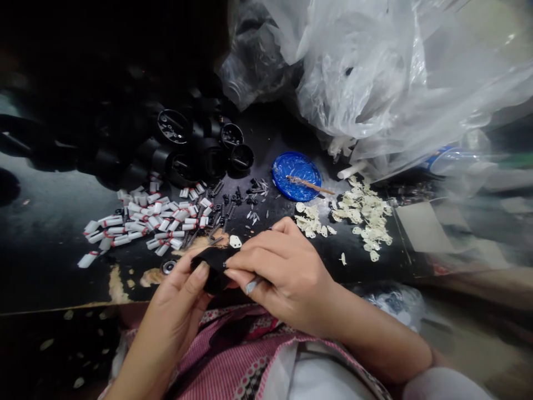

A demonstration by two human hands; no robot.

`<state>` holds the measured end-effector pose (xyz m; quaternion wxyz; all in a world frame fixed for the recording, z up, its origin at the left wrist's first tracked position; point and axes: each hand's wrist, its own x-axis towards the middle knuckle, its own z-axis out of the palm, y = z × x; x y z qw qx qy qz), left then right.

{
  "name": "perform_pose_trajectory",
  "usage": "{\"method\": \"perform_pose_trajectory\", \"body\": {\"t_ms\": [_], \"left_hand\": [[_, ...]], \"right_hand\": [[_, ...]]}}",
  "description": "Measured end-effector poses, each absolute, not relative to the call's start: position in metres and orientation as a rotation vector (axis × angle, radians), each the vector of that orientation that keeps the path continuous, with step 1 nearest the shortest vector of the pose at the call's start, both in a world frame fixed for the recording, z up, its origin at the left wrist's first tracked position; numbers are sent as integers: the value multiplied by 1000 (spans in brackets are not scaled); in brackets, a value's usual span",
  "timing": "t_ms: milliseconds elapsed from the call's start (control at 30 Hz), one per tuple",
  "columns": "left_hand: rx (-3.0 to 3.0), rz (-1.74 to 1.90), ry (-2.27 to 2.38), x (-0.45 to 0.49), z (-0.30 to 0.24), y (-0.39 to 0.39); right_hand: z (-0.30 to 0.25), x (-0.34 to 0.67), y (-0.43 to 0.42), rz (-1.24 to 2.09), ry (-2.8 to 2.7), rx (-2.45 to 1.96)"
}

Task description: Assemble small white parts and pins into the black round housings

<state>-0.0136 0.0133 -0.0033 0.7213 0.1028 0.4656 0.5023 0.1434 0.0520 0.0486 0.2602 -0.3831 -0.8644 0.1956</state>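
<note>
My left hand [183, 297] is closed round a black plastic housing [210, 266], its thumb pressed on the near side. Against the housing's right side, my right hand [283, 272] pinches a tiny metal part whose kind is too small to tell. A small grey piece [252, 285] shows between the curled fingers of that hand. Just beyond the housing lies one cream flat plate [235, 241] with holes. To the left on the bench are a round ring-like part [169, 267] and a heap of white cylinders with red bands [154, 216].
Black springs [227, 214] and small metal slivers [252, 216] lie beyond my hands. A blue lid [296, 176] holds a brown stick. Cream plates [364, 211] are piled to the right. Black round housings [183, 166] crowd the back left; clear plastic bags [358, 72] fill the back right.
</note>
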Motion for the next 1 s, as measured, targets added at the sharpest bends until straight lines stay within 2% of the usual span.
{"method": "perform_pose_trajectory", "body": {"t_ms": [200, 467, 633, 1000], "left_hand": [[253, 1115, 1035, -10, -1, 14], [228, 1246, 1152, -24, -6, 14], [226, 1257, 1162, -29, -7, 14], [198, 1226, 1088, -28, -5, 15]], "right_hand": [[47, 147, 53, 605, -2340, -1054], [62, 154, 55, 995, -2478, -1343], [55, 157, 58, 1137, -2351, -1233], [67, 149, 63, 996, -2512, -1164]]}}
